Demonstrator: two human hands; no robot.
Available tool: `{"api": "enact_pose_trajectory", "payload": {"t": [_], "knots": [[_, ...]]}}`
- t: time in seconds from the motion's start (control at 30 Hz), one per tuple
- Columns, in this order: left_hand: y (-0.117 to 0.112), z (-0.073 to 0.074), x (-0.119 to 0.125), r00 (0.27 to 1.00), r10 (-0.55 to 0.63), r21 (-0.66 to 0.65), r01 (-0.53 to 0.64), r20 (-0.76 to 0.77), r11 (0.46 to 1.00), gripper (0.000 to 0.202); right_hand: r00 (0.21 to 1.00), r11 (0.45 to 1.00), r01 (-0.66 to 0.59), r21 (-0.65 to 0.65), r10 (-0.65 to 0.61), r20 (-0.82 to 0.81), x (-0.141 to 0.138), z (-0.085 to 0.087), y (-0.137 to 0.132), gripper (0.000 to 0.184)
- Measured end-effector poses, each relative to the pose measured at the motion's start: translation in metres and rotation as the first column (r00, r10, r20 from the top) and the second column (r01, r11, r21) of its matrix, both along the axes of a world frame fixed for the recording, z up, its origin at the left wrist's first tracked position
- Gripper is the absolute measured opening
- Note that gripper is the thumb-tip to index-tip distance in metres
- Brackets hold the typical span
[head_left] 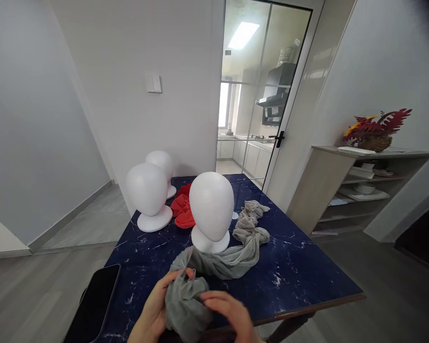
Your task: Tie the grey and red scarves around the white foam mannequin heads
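Observation:
A long grey scarf [232, 262] of thin, crinkled cloth winds over the dark blue marbled table [289, 267]. Its near end is bunched into a loose bundle at the front edge. My left hand [155, 305] grips this bundle from the left, thumb on top. On the other side, my right hand [230, 312] touches the cloth with bent fingers; whether it pinches any fabric is hard to make out. Just behind the bundle stands a white foam head [211, 207] on a round base. From there the scarf runs right and back in twisted folds.
Two more foam heads, a nearer one [147, 190] and a farther one [160, 164], stand at the back left. Red cloth [183, 209] lies between the heads. A black phone [95, 305] rests at the left edge. A shelf [318, 190] and a glass door [250, 105] stand beyond.

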State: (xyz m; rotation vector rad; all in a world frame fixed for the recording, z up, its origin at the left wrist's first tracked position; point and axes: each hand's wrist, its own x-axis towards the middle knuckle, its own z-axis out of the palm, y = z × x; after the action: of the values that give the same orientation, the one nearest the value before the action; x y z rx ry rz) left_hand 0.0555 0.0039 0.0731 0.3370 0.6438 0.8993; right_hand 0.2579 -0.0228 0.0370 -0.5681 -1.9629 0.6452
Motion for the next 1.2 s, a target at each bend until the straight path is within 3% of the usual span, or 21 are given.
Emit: {"api": "enact_pose_trajectory", "payload": {"t": [0.07, 0.13, 0.23, 0.3, 0.37, 0.47, 0.57, 0.63, 0.73, 0.8, 0.83, 0.87, 0.9, 0.93, 0.97, 1.0, 1.03, 1.07, 1.1, 1.2], "knots": [[0.003, 0.011, -0.011, 0.998, -0.054, 0.108, 0.056, -0.02, 0.993, 0.027, 0.976, 0.976, 0.217, -0.007, -0.217, -0.026, 0.016, -0.002, 0.011, 0.042], [0.005, 0.022, -0.018, 0.983, -0.165, 0.238, 0.179, -0.08, 0.955, 0.031, 0.939, 0.937, 0.341, -0.074, -0.337, 0.068, 0.021, -0.001, 0.023, 0.055], [0.011, 0.036, -0.023, 0.909, -0.361, 0.34, 0.413, -0.208, 0.845, 0.028, 0.947, 0.952, 0.273, -0.137, -0.241, 0.212, 0.009, 0.001, 0.04, 0.086], [0.016, 0.045, -0.029, 0.842, -0.469, 0.354, 0.538, -0.267, 0.765, 0.036, 0.961, 0.956, 0.186, -0.225, -0.129, 0.246, 0.002, 0.0, 0.048, 0.078], [0.022, 0.055, -0.037, 0.773, -0.523, 0.369, 0.632, -0.36, 0.681, 0.038, 0.975, 0.912, 0.143, -0.384, -0.064, 0.213, 0.007, 0.003, 0.056, 0.055], [0.033, 0.07, -0.052, 0.616, -0.44, 0.343, 0.759, -0.653, 0.554, 0.029, 0.982, 0.81, 0.177, -0.558, -0.187, 0.039, 0.038, 0.026, 0.064, 0.033], [0.043, 0.079, -0.062, 0.332, -0.142, 0.23, 0.85, -0.933, 0.473, 0.036, 0.937, 0.787, 0.247, -0.566, -0.343, -0.067, 0.076, 0.066, 0.065, 0.029], [0.047, 0.076, -0.069, 0.063, 0.077, 0.093, 0.869, -0.995, 0.486, 0.046, 0.915, 0.805, 0.279, -0.524, -0.388, -0.108, 0.09, 0.09, 0.063, 0.027], [0.05, 0.064, -0.083, -0.317, 0.243, -0.108, 0.782, -0.917, 0.613, 0.06, 0.878, 0.833, 0.334, -0.44, -0.445, -0.176, 0.092, 0.112, 0.06, 0.023], [0.048, 0.057, -0.091, -0.481, 0.294, -0.135, 0.675, -0.826, 0.726, 0.062, 0.867, 0.841, 0.368, -0.396, -0.464, -0.18, 0.085, 0.12, 0.06, 0.023], [0.047, 0.057, -0.092, -0.497, 0.334, -0.087, 0.648, -0.801, 0.757, 0.063, 0.872, 0.849, 0.37, -0.378, -0.458, -0.176, 0.08, 0.124, 0.061, 0.023], [0.045, 0.058, -0.09, -0.452, 0.387, 0.001, 0.649, -0.804, 0.761, 0.064, 0.883, 0.858, 0.354, -0.371, -0.437, -0.168, 0.075, 0.129, 0.062, 0.023], [0.042, 0.062, -0.084, -0.337, 0.443, 0.114, 0.676, -0.831, 0.728, 0.066, 0.902, 0.867, 0.319, -0.383, -0.402, -0.159, 0.07, 0.134, 0.062, 0.024], [0.039, 0.067, -0.075, -0.145, 0.491, 0.254, 0.712, -0.859, 0.655, 0.067, 0.925, 0.871, 0.261, -0.416, -0.349, -0.151, 0.065, 0.141, 0.063, 0.025], [0.036, 0.073, -0.063, 0.091, 0.494, 0.403, 0.712, -0.865, 0.575, 0.068, 0.948, 0.866, 0.186, -0.464, -0.282, -0.148, 0.061, 0.149, 0.063, 0.027], [0.033, 0.078, -0.047, 0.31, 0.432, 0.513, 0.692, -0.847, 0.508, 0.072, 0.966, 0.85, 0.1, -0.517, -0.207, -0.153, 0.056, 0.157, 0.063, 0.029], [0.03, 0.082, -0.031, 0.505, 0.365, 0.623, 0.629, -0.782, 0.465, 0.078, 0.978, 0.824, 0.016, -0.566, -0.131, -0.163, 0.052, 0.166, 0.062, 0.031], [0.028, 0.085, -0.013, 0.645, 0.294, 0.698, 0.559, -0.705, 0.448, 0.085, 0.982, 0.799, -0.058, -0.598, -0.063, -0.18, 0.048, 0.175, 0.062, 0.032], [0.027, 0.086, 0.003, 0.732, 0.254, 0.745, 0.484, -0.632, 0.458, 0.088, 0.98, 0.78, -0.122, -0.614, -0.005, -0.201, 0.045, 0.184, 0.061, 0.034], [0.03, 0.076, 0.038, 0.826, 0.145, 0.74, 0.391, -0.545, 0.548, 0.074, 0.968, 0.761, -0.225, -0.608, 0.102, -0.23, 0.036, 0.206, 0.06, 0.037]]}}
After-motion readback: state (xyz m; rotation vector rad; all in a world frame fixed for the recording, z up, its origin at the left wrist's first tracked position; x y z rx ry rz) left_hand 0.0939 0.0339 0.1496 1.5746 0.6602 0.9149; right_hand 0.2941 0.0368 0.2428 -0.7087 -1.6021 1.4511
